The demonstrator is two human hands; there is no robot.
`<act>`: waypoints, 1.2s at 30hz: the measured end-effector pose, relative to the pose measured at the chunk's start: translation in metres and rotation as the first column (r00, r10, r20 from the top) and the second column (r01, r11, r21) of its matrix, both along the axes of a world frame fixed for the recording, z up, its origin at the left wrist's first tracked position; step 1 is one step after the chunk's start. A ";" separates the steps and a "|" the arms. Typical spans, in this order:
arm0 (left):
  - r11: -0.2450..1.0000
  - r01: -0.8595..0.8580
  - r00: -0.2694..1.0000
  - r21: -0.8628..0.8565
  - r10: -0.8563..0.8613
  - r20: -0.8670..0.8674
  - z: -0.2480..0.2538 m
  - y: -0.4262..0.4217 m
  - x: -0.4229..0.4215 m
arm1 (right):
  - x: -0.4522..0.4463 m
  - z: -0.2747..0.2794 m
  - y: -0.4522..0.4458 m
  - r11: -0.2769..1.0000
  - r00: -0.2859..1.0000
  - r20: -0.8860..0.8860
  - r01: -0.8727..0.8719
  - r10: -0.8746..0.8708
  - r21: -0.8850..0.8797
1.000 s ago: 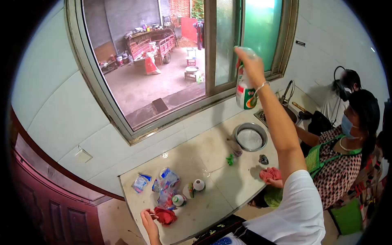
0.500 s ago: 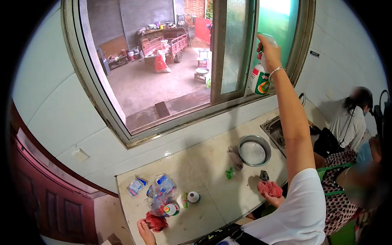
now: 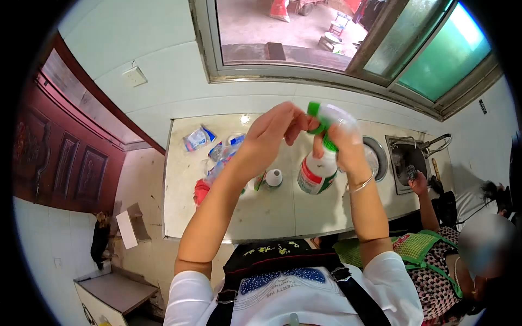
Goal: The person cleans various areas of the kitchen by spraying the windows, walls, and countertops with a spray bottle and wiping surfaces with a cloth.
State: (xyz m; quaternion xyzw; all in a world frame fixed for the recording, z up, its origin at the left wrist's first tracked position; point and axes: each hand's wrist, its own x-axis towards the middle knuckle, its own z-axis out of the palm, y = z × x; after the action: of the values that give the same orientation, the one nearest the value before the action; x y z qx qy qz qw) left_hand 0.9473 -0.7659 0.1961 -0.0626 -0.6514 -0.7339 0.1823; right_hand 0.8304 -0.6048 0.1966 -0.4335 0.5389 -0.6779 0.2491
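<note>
The white spray bottle (image 3: 316,175) with a green and red label hangs above the counter, tilted. My right hand (image 3: 347,148) is wrapped round its neck and trigger. At its green nozzle (image 3: 314,108), the bent fingers of my left hand (image 3: 274,133) are closed at the tip, partly blurred. Below my left forearm, a red cloth (image 3: 201,191) lies on the counter, partly hidden. A small white bottle (image 3: 274,177) stands between my arms, and clear and blue plastic packaging (image 3: 220,157) lies behind my left forearm.
The counter (image 3: 182,214) runs below the window (image 3: 304,76). A metal bowl (image 3: 380,157) is behind my right wrist. At the sink (image 3: 399,155), a co-worker's hand (image 3: 418,183) holds a dark scrubber (image 3: 411,173). A blue and white packet (image 3: 198,138) lies at the counter's left.
My right hand has brought the spray bottle down from the window. My left hand has left the red cloth and come up to the nozzle. The view has turned down and left.
</note>
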 end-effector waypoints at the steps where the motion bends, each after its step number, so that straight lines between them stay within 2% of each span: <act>1: 1.000 -0.010 0.998 0.020 0.008 0.068 0.007 0.001 0.002 | 0.011 -0.002 -0.001 0.999 0.999 0.021 0.026 -0.026 0.021; 3: 0.998 0.023 0.985 0.057 -0.032 0.172 0.010 -0.002 0.007 | 0.027 0.001 -0.003 0.997 0.997 0.044 0.062 -0.063 0.043; 4: 0.998 0.032 0.984 0.057 -0.042 0.174 0.012 -0.003 0.011 | 0.032 0.004 -0.003 0.994 0.997 -0.038 0.077 -0.074 0.073; 5: 0.998 0.049 0.964 0.036 -0.057 0.260 0.016 -0.002 0.016 | 0.036 0.005 -0.003 0.990 0.989 -0.121 0.094 -0.081 0.103; 6: 0.998 0.068 0.936 0.017 -0.070 0.346 0.018 -0.002 0.020 | 0.040 0.006 -0.004 0.989 0.989 -0.119 0.102 -0.090 0.106; 10: 0.996 0.087 0.953 0.005 -0.085 0.290 0.011 -0.005 0.027 | 0.048 0.004 -0.010 0.975 0.934 -0.328 0.190 -0.143 0.116; 11: 0.999 0.052 0.977 0.011 -0.053 0.208 0.005 -0.003 0.027 | 0.051 0.004 -0.011 0.972 0.903 -0.403 0.210 -0.150 0.108; 12: 1.000 0.015 0.992 0.020 -0.017 0.125 0.002 -0.002 0.029 | 0.056 0.005 -0.010 0.971 0.902 -0.404 0.214 -0.153 0.111; 14: 0.999 0.023 0.997 -0.038 -0.021 0.076 0.005 -0.005 0.035 | 0.069 0.013 -0.011 0.975 0.962 -0.237 0.175 -0.139 0.138; 15: 0.995 0.025 0.999 -0.096 -0.023 0.030 0.006 -0.005 0.038 | 0.074 0.015 -0.012 0.974 0.962 -0.235 0.179 -0.143 0.140; 16: 0.995 0.030 0.999 -0.093 -0.027 0.035 0.006 -0.007 0.041 | 0.079 0.017 -0.012 0.979 0.983 -0.131 0.150 -0.132 0.139; 17: 0.969 -0.013 1.000 -0.246 0.010 -0.013 0.006 -0.011 0.042 | 0.083 0.019 -0.013 0.984 0.993 -0.025 0.119 -0.116 0.134; 18: 0.919 -0.066 0.997 -0.389 0.047 -0.058 0.005 -0.017 0.045 | 0.086 0.019 -0.014 0.984 0.994 -0.014 0.110 -0.109 0.139; 19: 0.920 -0.075 0.997 -0.385 0.065 -0.039 -0.002 -0.029 0.047 | 0.088 0.018 -0.015 0.982 0.993 0.012 0.116 -0.119 0.149; 20: 0.806 -0.298 0.944 -0.511 0.169 -0.284 -0.016 -0.046 0.048 | 0.092 0.016 -0.015 0.980 0.991 0.048 0.113 -0.123 0.166; 21: 0.642 -0.509 0.835 -0.573 0.208 -0.509 -0.028 -0.067 0.057 | 0.096 0.015 -0.013 0.977 0.988 0.030 0.142 -0.149 0.162; 22: 0.768 -0.469 0.881 -0.435 0.374 -0.290 -0.031 -0.092 0.073 | 0.099 0.013 -0.010 0.973 0.985 0.012 0.170 -0.174 0.157; 23: 0.784 -0.563 0.820 -0.261 0.569 -0.062 -0.042 -0.115 0.091 | 0.096 0.008 -0.002 0.979 0.991 -0.010 0.134 -0.135 0.152; 24: 0.618 -0.717 0.671 -0.323 0.737 -0.080 -0.074 -0.140 0.109 | 0.092 0.004 0.006 0.984 0.994 -0.037 0.104 -0.099 0.142; 25: 0.450 -0.723 0.505 -0.524 0.862 0.042 -0.114 -0.165 0.132 | 0.093 -0.003 0.012 0.988 0.989 0.094 0.102 -0.113 0.120; 26: 0.440 -0.611 0.478 -0.658 0.868 0.137 -0.160 -0.180 0.155 | 0.095 -0.010 0.022 0.989 0.966 0.223 0.109 -0.129 0.098; 27: 0.436 -0.475 0.439 -0.764 0.870 0.224 -0.209 -0.187 0.174 | 0.099 -0.015 0.028 0.978 0.959 0.228 0.131 -0.167 0.163; 28: 0.469 -0.402 0.506 -0.787 0.830 0.236 -0.261 -0.186 0.189 | 0.104 -0.021 0.031 0.977 0.957 0.238 0.123 -0.163 0.176; 29: 0.535 -0.299 0.514 -0.790 0.788 0.340 -0.283 -0.164 0.199 | 0.111 -0.029 0.032 0.965 0.953 0.236 0.139 -0.192 0.225; 30: 0.482 -0.200 0.521 -0.853 0.790 0.324 -0.304 -0.140 0.206 | 0.117 -0.035 0.034 0.949 0.947 0.231 0.156 -0.222 0.273; 31: 0.421 -0.099 0.532 -0.902 0.788 0.309 -0.318 -0.121 0.212 | 0.126 -0.038 0.034 0.937 0.956 0.184 0.164 -0.228 0.309; 32: 0.429 -0.100 0.532 -0.898 0.786 0.316 -0.319 -0.110 0.212 | 0.135 -0.042 0.034 0.934 0.957 0.181 0.163 -0.228 0.318; 34: 0.401 -0.034 0.488 -0.915 0.806 0.335 -0.321 -0.097 0.211 | 0.150 -0.047 0.032 0.942 0.928 0.257 0.198 -0.269 0.271; 35: 0.292 -0.067 0.539 -0.954 0.815 0.212 -0.324 -0.102 0.213 | 0.160 -0.046 0.028 0.940 0.928 0.251 0.204 -0.275 0.275; 36: 0.298 -0.073 0.538 -0.952 0.816 0.214 -0.324 -0.104 0.216 | 0.164 -0.049 0.029 0.938 0.930 0.244 0.202 -0.274 0.280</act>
State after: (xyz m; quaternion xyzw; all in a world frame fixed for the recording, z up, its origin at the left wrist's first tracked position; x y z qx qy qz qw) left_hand 1.1637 -0.8702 -0.1281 0.3348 -0.9239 -0.1639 0.0870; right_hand 0.9948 -0.5761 0.1479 -0.2295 0.6283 -0.6842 0.2906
